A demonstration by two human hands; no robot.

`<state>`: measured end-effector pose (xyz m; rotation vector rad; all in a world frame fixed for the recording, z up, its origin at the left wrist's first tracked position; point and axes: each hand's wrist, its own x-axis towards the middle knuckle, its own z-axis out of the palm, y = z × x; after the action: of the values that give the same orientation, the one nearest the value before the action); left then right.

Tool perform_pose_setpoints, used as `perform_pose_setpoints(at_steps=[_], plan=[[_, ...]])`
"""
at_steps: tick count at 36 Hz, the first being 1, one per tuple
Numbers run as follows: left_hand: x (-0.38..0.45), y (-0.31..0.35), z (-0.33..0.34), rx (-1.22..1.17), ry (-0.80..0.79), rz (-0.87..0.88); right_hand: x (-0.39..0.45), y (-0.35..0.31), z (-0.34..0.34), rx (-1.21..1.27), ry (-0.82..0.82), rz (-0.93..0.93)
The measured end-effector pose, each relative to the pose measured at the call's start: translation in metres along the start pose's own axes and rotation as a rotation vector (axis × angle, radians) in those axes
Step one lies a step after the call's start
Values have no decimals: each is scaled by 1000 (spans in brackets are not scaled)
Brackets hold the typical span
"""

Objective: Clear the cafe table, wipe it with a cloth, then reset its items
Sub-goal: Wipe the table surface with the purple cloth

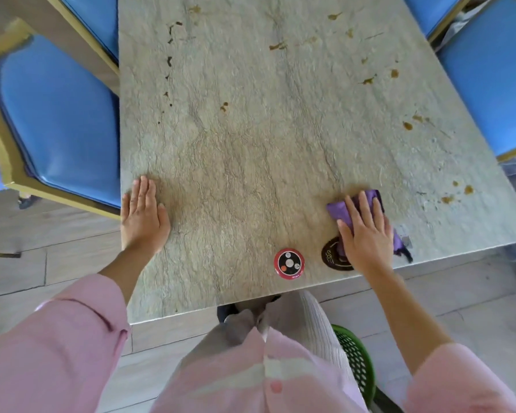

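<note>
Pressing hand: right hand lies flat on the purple cloth, fingers straight and spread, holding it down against the bench near the near right corner.
Other hand: left hand rests palm-down on the bare bench at its left edge, fingers straight and together, gripping nothing.
Cloth: bunched under the right palm; a fold sticks out past the fingertips and a dark corner trails toward the bench's near edge.
Dark disc: a round brown coaster-like disc lies partly under the right hand and cloth, close to the near edge.
Call button: a red-rimmed round black button unit sits just left of the disc, near the near edge.
Stains: brown spills dot the right side and far half of the bench; a dark dotted trail runs along the far left side.
Chairs: blue-cushioned chairs with yellow frames stand at both long sides.
Basket: a green perforated basket stands on the floor below the near edge.
</note>
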<state>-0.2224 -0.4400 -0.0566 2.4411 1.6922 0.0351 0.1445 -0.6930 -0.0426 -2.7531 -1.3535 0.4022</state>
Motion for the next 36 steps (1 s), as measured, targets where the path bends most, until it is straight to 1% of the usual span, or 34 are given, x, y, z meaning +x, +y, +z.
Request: perform_pose_setpoints(at_steps=[3,5,8,9,10,11,15,17,19,21,23,25,27,29,30,31,33,36], plan=[[0,0,0,11,-6,1,16,39,-14,23,20,188],[0,1,1,20,-1,4,36,50,-20,39,37,285],[0,1,0,14,0,0,71,41,-27,85,30,438],[0,2,1,17,3,-3,82,31,-29,82,11,438],[0,2,1,19,6,-6,91,20,-30,61,-7,390],[0,2,1,16,6,-7,96,7,-31,33,-21,301],[0,6,0,-25,12,-31,83,-32,-21,-43,-56,-150],[1,7,-2,-42,9,-49,60,-28,-15,-67,-56,-296],[2,8,-2,-42,4,-51,42,-6,-12,-82,-50,-389],[3,8,-3,-47,-7,-63,38,27,-14,-90,-61,-411],[3,9,-2,-43,-15,-76,49,58,-21,-92,-52,-345],[3,11,-2,-43,-23,-89,77,82,-31,-96,-28,-227],[2,12,-2,-40,-37,-110,113,90,-42,-64,-7,-68],[3,12,-4,-35,-45,-117,146,79,-49,-15,5,76],[3,13,-5,-36,-49,-119,160,68,-50,1,-2,116],[4,13,-6,-38,-55,-122,169,55,-51,7,-14,123],[5,16,-9,-43,-63,-130,175,26,-49,-14,-42,42],[5,22,-11,-38,-60,-163,156,-5,-40,-78,-49,-257]])
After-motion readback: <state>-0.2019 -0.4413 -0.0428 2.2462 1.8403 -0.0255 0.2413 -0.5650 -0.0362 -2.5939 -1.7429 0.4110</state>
